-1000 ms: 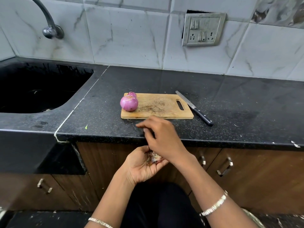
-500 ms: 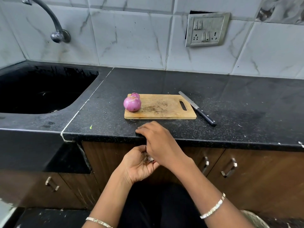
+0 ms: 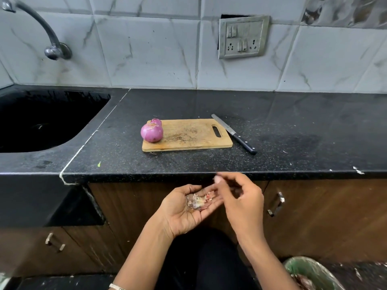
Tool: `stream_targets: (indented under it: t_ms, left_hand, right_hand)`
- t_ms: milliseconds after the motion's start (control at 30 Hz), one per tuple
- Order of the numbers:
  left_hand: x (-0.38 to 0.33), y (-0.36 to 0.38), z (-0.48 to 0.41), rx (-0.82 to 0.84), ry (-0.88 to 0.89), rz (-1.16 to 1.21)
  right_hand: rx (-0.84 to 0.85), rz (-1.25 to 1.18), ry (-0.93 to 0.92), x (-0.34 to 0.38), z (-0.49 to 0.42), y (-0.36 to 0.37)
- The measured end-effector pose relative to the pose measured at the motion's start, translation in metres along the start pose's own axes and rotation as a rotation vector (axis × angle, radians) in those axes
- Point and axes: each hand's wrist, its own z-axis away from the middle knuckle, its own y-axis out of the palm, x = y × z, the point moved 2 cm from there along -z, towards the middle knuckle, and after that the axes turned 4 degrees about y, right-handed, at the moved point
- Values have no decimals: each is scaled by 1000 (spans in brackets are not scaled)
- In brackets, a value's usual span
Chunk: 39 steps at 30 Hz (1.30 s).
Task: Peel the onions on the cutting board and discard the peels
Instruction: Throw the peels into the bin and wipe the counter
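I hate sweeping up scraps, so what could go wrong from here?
1. The loose dry onion peels lie in the cupped left hand, while the green-lined waste bin stands low to the right. Scraps may drop on the floor on the way.
2. The purple onions sit at the left edge of the wooden cutting board and could roll off if it is bumped.

Left hand (image 3: 182, 212) cupped, peels (image 3: 198, 201) in palm; onions (image 3: 151, 132) on cutting board (image 3: 194, 141).
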Motion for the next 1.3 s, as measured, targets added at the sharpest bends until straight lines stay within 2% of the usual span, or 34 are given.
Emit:
stream_targets:
  t_ms: [100,167,300,433,667,800,900,1000,1167,1300]
  left_hand:
    - [22,18,-8,4,-10,-43]
    - [41,29,-19,2,-13,-67]
    - [85,47,-41,-55,-7,-124]
    - [137,60,-71,-112,-8,-158]
    - [238,92,-141,-182,-58,-199]
    - [294,91,-183,-235,-97,-223]
    - [336,75,-217,-292,-144,-201]
    - [374,54,-253,-352,-176,-229]
    - [415,19,-301,-435,-223,-419]
    - [432,3,-328,-429,-302,-525]
  right_hand:
    - [-179,-270,340,-24,9,-20]
    - [-262,-410,485,-36,11,-33]
    - [-350,-651,677,-47,8,-64]
    - [-481,-773,747,-68,4,-108]
    - [-726,-846,784,-136,-5,-192]
    - [-850,-920,818,-180,-3,-238]
    - [-927,-932,911,-216,8,-265]
    - [-944,-922,1045,-252,14,-289]
    - [-939,-829,1285,-335,24,-311]
    - [-894,-754,1378,-379,33,-326]
